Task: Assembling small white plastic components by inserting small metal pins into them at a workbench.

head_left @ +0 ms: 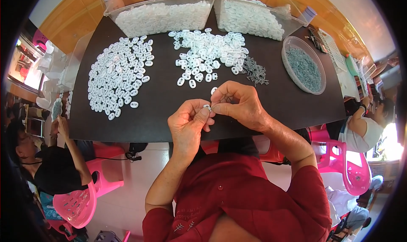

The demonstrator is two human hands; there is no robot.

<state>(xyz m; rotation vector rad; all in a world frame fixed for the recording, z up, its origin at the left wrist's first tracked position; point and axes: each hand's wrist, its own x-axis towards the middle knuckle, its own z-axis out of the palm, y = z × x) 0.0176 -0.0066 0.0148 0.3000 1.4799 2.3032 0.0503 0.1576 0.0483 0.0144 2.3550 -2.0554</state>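
Note:
My left hand pinches a small white plastic piece between thumb and fingers, above the near part of the table. My right hand meets it there, thumb and index finger closed together right at the piece. Whatever those right fingertips grip is too small to make out. Just beyond my right knuckles shows another white two-holed oval piece. Farther off lies a loose heap of similar white pieces, with a small pile of grey-green pins against its right side.
A wide spread of white ovals covers the table's left. Two clear bins full of white pieces stand at the back. A round tub of pins and black-handled pliers are at right. People sit on both sides.

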